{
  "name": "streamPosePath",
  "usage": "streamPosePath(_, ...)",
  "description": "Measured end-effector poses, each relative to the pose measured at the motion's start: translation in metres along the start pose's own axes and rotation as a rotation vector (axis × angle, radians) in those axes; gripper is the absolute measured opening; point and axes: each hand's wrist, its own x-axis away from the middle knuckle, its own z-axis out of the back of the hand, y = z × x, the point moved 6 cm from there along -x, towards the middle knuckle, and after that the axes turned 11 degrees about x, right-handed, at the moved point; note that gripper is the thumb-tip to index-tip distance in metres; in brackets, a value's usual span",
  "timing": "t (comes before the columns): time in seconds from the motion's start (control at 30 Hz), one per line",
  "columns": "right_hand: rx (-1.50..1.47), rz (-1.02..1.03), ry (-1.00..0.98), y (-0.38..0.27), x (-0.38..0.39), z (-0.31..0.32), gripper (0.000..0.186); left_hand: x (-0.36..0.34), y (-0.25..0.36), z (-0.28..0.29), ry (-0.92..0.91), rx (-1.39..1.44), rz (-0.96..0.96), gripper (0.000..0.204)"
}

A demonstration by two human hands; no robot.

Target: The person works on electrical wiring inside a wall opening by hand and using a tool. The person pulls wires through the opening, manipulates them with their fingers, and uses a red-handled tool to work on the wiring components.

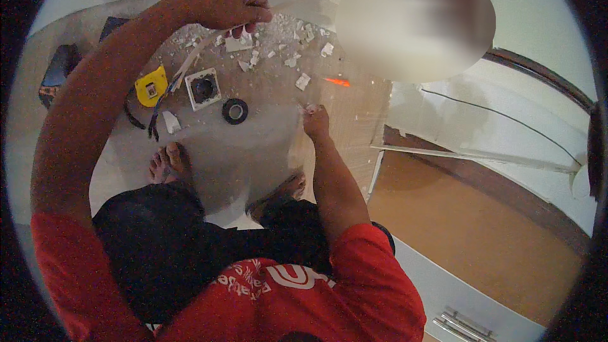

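Note:
My left hand (237,9) is raised at the far left, its fingers closed round a pale cable (193,57). The cable runs down to dark wire ends (154,123) near the floor, and a pale length also stretches right from the hand. My right hand (315,120) is low over the floor, right of centre, fingers curled closed. A small whitish bit shows at its fingertips; what it is I cannot make out. Between the hands lie a square white frame with a black centre (203,89), a roll of black tape (235,111) and a yellow, rounded, tape-measure-like object (151,86).
White broken chips (291,60) litter the floor by the wall. An orange pointed tool (337,81) lies beyond my right hand. A dark bag-like object (60,73) sits far left. On the right stands a white unit with a brown panel (475,228). A blurred patch hides the upper right.

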Motion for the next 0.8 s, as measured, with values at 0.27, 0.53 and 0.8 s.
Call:
streamPosePath(0.27,-0.323,-0.546,0.759,0.01,-0.045,0.117,0.028,0.014,0.016,-0.01,-0.061,0.216,-0.102,0.038)
streamPosePath(0.53,-1.503,-0.408,0.474,-0.069,-0.082,0.322,0.03,0.015,0.029,-0.02,0.043,0.324,-0.154,0.037)
streamPosePath(0.8,-1.679,-0.354,0.337,-0.071,-0.12,0.365,0.02,0.03,0.059,0.008,-0.34,0.242,0.102,0.072)
